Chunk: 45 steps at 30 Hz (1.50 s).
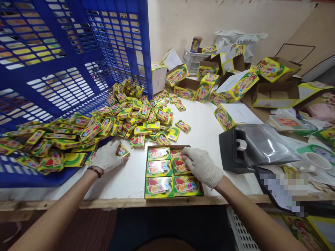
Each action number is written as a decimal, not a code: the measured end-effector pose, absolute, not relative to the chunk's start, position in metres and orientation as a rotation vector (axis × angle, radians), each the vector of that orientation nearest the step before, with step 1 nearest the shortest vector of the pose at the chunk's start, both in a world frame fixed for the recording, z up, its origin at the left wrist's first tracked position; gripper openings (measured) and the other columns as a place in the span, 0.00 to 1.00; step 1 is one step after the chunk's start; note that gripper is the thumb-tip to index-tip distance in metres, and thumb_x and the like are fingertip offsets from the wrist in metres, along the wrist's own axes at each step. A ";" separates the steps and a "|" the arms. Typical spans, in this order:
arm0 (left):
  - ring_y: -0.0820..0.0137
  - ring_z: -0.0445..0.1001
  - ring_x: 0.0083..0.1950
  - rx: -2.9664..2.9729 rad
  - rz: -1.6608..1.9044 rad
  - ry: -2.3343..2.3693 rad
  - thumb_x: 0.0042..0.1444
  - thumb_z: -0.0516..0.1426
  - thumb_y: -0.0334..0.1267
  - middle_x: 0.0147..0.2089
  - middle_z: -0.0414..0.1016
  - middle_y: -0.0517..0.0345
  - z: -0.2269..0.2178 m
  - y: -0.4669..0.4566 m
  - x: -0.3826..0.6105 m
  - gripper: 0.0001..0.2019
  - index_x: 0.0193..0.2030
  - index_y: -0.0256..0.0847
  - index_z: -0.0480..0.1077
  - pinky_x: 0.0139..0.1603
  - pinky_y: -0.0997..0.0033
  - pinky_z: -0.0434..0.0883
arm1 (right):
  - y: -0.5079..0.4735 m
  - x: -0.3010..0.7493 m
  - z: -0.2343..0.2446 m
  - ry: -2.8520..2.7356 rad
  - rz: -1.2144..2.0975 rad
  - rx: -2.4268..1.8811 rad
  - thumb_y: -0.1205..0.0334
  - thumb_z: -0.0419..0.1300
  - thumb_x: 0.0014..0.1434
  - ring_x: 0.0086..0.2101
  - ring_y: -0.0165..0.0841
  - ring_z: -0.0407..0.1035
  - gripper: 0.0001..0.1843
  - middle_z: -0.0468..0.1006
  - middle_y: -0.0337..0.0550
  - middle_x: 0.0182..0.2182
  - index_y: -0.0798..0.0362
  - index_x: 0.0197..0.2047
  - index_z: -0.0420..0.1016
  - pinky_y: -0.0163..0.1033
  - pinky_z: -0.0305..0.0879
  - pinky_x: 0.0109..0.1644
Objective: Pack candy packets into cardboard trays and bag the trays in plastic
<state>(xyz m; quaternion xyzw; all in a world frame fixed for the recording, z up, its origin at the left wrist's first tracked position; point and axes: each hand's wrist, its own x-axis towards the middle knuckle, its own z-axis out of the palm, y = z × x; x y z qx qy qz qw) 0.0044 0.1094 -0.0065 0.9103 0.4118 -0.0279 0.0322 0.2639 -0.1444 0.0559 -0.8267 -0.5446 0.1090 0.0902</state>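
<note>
My left hand [108, 157], in a white knitted glove, is closed on a small yellow-green box [122, 150] at the edge of the loose pile [146, 120]. Similar small boxes with watermelon pictures and "TWINS" lettering lie in two columns inside an open carton [145, 181] at the table's front. At the carton's right side, my gloved right hand [203, 166] has its fingers pressed together on a small box [180, 166] of the right column. Those fingers partly cover that box and the one behind it.
A big blue plastic crate [149, 52] lies on its side at the left, small boxes spilling out. Larger printed cartons [185, 89] are heaped at the back right. On the right are a black tape dispenser [227, 151], clear plastic bags [269, 146] and a white cup [315, 162].
</note>
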 end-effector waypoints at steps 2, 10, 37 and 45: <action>0.52 0.71 0.54 2.729 0.169 1.201 0.51 0.56 0.58 0.53 0.70 0.42 -0.003 0.095 0.006 0.33 0.57 0.37 0.63 0.52 0.56 0.69 | -0.141 0.252 0.048 -1.615 0.313 -2.475 0.65 0.52 0.64 0.37 0.36 0.72 0.11 0.81 0.45 0.36 0.52 0.40 0.76 0.39 0.57 0.41; 0.53 0.68 0.59 2.576 1.056 0.691 0.49 0.65 0.47 0.58 0.67 0.46 0.034 0.003 0.049 0.45 0.70 0.46 0.48 0.59 0.50 0.68 | -0.150 0.245 0.031 -1.654 0.168 -2.312 0.66 0.58 0.58 0.49 0.46 0.66 0.08 0.77 0.52 0.46 0.53 0.40 0.77 0.50 0.58 0.51; 0.53 0.65 0.63 2.786 -0.050 1.122 0.48 0.59 0.41 0.60 0.69 0.45 -0.009 0.104 -0.079 0.30 0.60 0.42 0.64 0.64 0.55 0.60 | -0.132 0.267 0.024 -1.874 -0.178 -2.217 0.68 0.55 0.63 0.39 0.39 0.65 0.10 0.75 0.49 0.37 0.55 0.34 0.77 0.42 0.62 0.46; 0.56 0.71 0.57 1.748 0.534 1.085 0.48 0.60 0.54 0.55 0.75 0.47 -0.002 0.072 -0.037 0.26 0.50 0.39 0.72 0.62 0.55 0.65 | -0.145 0.244 0.025 -2.108 -0.082 -2.193 0.75 0.56 0.59 0.43 0.43 0.66 0.09 0.74 0.54 0.41 0.58 0.38 0.76 0.45 0.65 0.48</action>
